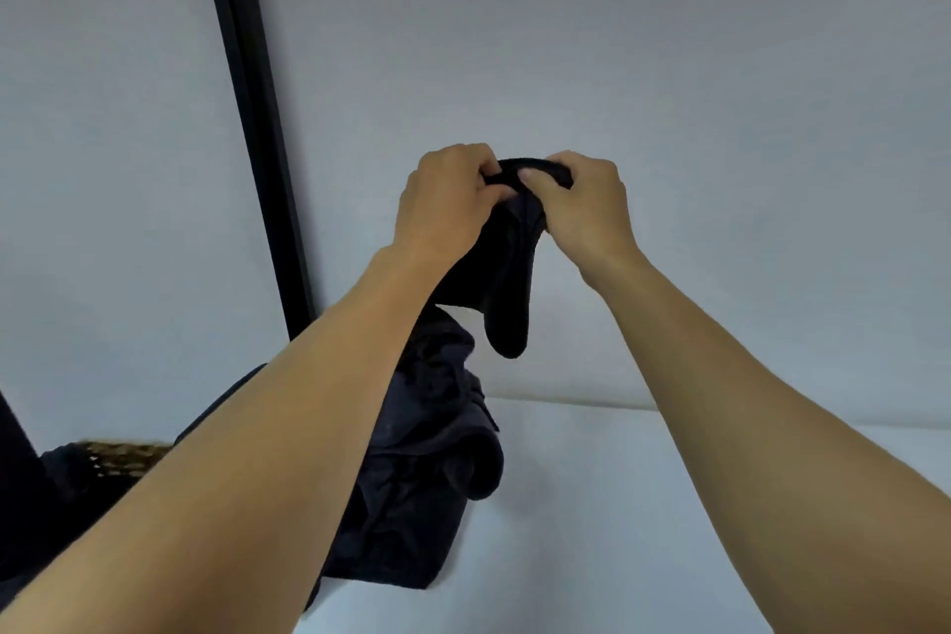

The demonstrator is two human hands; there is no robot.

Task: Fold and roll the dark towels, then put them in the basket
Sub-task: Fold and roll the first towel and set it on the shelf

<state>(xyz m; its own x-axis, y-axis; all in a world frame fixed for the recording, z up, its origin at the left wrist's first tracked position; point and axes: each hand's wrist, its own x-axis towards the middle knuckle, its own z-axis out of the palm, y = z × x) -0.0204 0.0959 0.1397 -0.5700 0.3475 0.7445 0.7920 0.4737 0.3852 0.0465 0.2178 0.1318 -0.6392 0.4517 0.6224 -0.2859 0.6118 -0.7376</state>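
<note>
A dark towel (507, 283) hangs in the air in front of the wall, bunched at its top edge. My left hand (447, 201) and my right hand (586, 206) both pinch that top edge, close together, thumbs toward each other. Below them a heap of more dark towels (427, 474) lies on the white table, partly hidden by my left forearm. A woven basket (121, 461) shows at the lower left, mostly covered by my left arm and by dark cloth.
The white table (592, 505) runs along a pale wall (617, 67). A black upright post (252, 118) stands at the left behind the heap. A dark shape fills the lower left corner beside the basket.
</note>
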